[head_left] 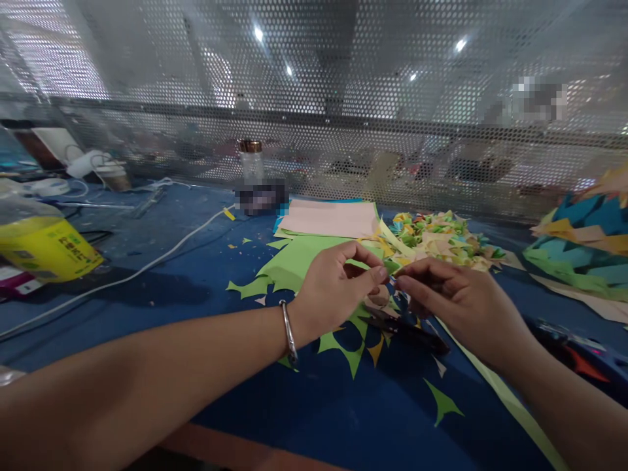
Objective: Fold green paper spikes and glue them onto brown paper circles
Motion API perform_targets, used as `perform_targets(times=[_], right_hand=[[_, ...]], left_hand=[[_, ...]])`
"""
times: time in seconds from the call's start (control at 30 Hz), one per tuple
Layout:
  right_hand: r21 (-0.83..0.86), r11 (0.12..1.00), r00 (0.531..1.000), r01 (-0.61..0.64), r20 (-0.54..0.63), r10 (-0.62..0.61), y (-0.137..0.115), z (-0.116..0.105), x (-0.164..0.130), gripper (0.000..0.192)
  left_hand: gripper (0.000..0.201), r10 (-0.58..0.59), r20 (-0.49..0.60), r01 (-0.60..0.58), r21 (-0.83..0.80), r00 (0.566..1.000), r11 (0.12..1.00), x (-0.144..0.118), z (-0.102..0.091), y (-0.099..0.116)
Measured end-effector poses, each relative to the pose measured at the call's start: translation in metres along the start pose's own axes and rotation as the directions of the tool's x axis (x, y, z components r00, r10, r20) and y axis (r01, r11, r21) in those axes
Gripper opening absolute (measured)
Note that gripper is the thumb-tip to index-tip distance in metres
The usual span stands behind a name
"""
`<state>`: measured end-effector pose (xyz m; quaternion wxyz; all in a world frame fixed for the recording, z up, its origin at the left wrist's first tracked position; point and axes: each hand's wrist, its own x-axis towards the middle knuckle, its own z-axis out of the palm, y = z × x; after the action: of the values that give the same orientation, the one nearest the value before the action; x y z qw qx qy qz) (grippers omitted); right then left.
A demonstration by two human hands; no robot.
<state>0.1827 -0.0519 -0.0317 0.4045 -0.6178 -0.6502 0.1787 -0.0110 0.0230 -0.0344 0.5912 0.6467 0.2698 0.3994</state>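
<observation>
My left hand (343, 281), with a silver bangle at the wrist, is closed in a pinch. My right hand (454, 297) pinches from the other side, its fingertips nearly meeting the left ones. Between them shows a bit of small green paper (391, 266), mostly hidden by the fingers. Below the hands a dark, long-handled tool (417, 335) lies on the table; its kind is not clear. Green cut sheets (294, 261) and pointed green scraps (350, 353) spread under and beside my left hand. A heap of small folded paper pieces (441, 239) sits beyond my right hand.
A stack of pink sheets (333, 218) lies at the back of the blue table (196, 379). Layered folded-paper work (583, 242) stands at right. At left are a yellow-labelled bottle (49, 245) and a white cable (171, 252). A perforated metal screen (314, 65) closes the back.
</observation>
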Motion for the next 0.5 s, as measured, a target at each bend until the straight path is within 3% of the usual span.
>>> perform_targets(times=[0.2, 0.33, 0.4, 0.5], right_hand=[[0.078, 0.997, 0.999, 0.0, 0.035, -0.003, -0.0108, 0.0028, -0.0031, 0.039], [0.081, 0.997, 0.999, -0.002, 0.041, -0.001, -0.0077, -0.0001, -0.0036, 0.04], [0.065, 0.998, 0.999, -0.004, 0.054, 0.001, -0.0072, -0.0007, -0.0039, 0.039], [0.106, 0.994, 0.999, -0.017, 0.043, 0.013, -0.0094, 0.0003, -0.0041, 0.041]], left_hand=[[0.013, 0.161, 0.074, -0.169, 0.127, 0.984, 0.977, -0.0016, -0.0021, -0.003], [0.026, 0.181, 0.119, -0.2, 0.167, 0.976, 0.966, -0.001, -0.0027, -0.004], [0.033, 0.189, 0.118, -0.207, 0.164, 0.975, 0.965, -0.0004, -0.0036, -0.0039], [0.026, 0.305, 0.094, -0.319, 0.268, 0.948, 0.909, -0.001, -0.0053, -0.0023]])
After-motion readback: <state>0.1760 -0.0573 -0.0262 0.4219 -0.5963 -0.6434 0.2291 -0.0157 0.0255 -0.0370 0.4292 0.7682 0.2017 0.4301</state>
